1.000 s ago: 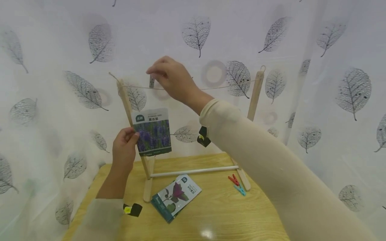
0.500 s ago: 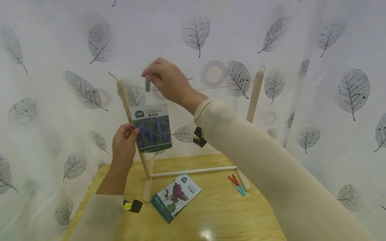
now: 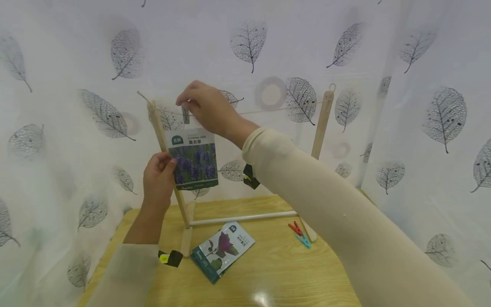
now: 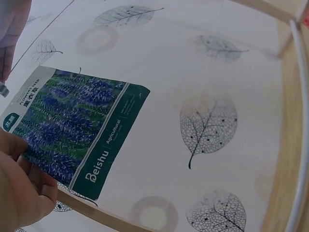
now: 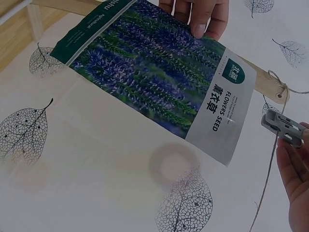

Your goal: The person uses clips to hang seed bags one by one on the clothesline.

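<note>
My left hand point(image 3: 158, 179) pinches the left edge of a lavender seed packet point(image 3: 193, 164), thumb in front. The packet hangs upright, its white top edge just below the string point(image 3: 268, 111). Between the thumb and fingers of my right hand point(image 3: 209, 104) is a grey clothespin point(image 5: 282, 127). In the right wrist view the clothespin lies across the string, close to the packet's top edge with a gap between them. From the left wrist the packet's green bottom band faces the camera, and only the clothespin's tip shows at the left border.
Two wooden posts point(image 3: 323, 123) carry the string, joined low down by a white rod point(image 3: 245, 218). On the wooden table point(image 3: 291, 277) lie a small stack of seed packets point(image 3: 224, 249), a red clothespin point(image 3: 295, 228) and a blue clothespin point(image 3: 303, 241). A leaf-patterned curtain point(image 3: 307, 38) hangs behind.
My left hand has raised the lavender seed packet toward the string. My right hand has moved left and slightly down with the grey clothespin, closer to the packet's top.
</note>
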`<state>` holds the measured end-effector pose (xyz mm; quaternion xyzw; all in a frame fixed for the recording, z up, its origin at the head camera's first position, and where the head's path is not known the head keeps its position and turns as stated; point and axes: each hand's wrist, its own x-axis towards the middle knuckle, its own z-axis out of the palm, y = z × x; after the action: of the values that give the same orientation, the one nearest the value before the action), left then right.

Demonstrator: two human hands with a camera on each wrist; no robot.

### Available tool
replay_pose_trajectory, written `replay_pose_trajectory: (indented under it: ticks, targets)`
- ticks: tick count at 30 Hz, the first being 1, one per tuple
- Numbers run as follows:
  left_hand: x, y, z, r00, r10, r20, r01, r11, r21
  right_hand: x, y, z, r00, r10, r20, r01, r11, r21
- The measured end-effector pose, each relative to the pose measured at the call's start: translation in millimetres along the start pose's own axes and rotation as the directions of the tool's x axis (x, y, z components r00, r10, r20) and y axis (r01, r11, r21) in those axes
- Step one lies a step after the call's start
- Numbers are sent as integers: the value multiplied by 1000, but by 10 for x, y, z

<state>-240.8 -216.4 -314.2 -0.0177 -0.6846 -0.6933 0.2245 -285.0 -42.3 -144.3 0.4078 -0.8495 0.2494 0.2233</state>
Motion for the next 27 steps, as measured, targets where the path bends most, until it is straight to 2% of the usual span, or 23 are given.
replay_pose_trajectory:
  ticks: [8, 17, 24, 27]
  targets:
    - [-16, 54, 3, 1000, 6, -10, -5, 999, 47, -8, 2, 16, 1000, -9, 13, 9, 1000, -25]
    - [11, 67, 24, 1000, 24, -4, -24, 999, -42, -7, 40, 44, 999, 20, 26, -20, 1000, -12]
    - [25, 93, 49, 998, 37, -41, -39, 997, -70, -28, 37, 47, 999, 28, 35, -28, 1000, -7]
    - [27, 102, 46, 998, 51, -35, -54, 995, -80, -37, 40, 45, 999, 27, 46, -26, 1000, -8]
